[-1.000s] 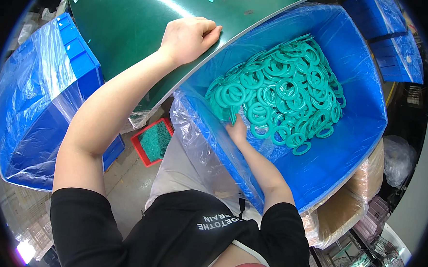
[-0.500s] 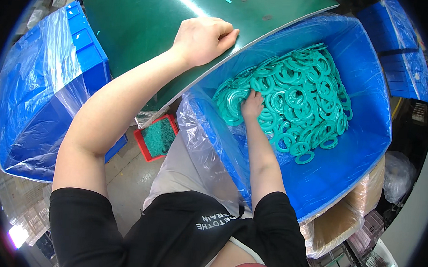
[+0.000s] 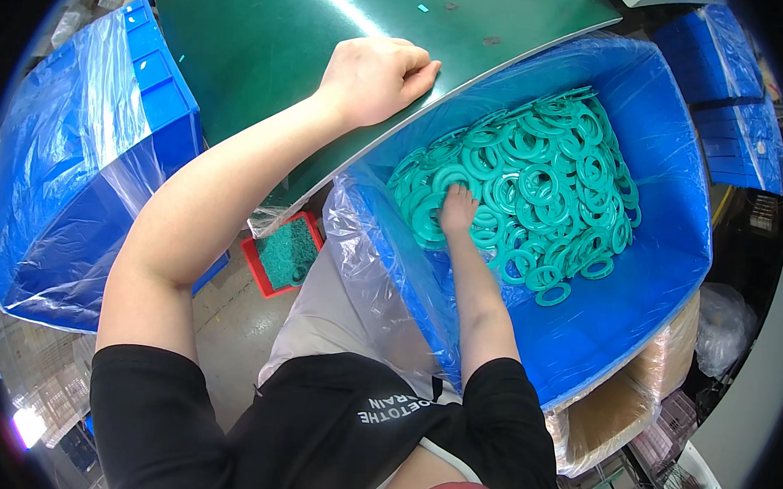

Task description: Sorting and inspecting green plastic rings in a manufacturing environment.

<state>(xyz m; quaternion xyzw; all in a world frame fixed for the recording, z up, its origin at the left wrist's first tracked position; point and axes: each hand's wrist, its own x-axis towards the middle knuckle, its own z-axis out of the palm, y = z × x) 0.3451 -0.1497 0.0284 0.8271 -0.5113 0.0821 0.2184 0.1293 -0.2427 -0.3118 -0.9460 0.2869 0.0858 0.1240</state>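
A deep blue bin [image 3: 645, 311] lined with clear plastic holds a heap of several teal rubber rings [image 3: 536, 186]. My right hand [image 3: 457, 211] reaches down into the bin, its fingers dug into the rings at the near left side of the heap; whether it holds any is hidden. My left hand [image 3: 375, 77] rests in a loose fist on the dark green table top [image 3: 270, 34], close to the edge that overhangs the bin.
A second blue bin [image 3: 86, 166] with a plastic liner stands at the left. A small red tray [image 3: 283, 255] of teal parts sits on the floor between the bins. More blue crates [image 3: 735, 112] are at the upper right, cardboard boxes [image 3: 622, 407] at the lower right.
My right hand has pushed further up into the ring heap. The view has shifted, so the bin and my left hand sit more to the right and higher.
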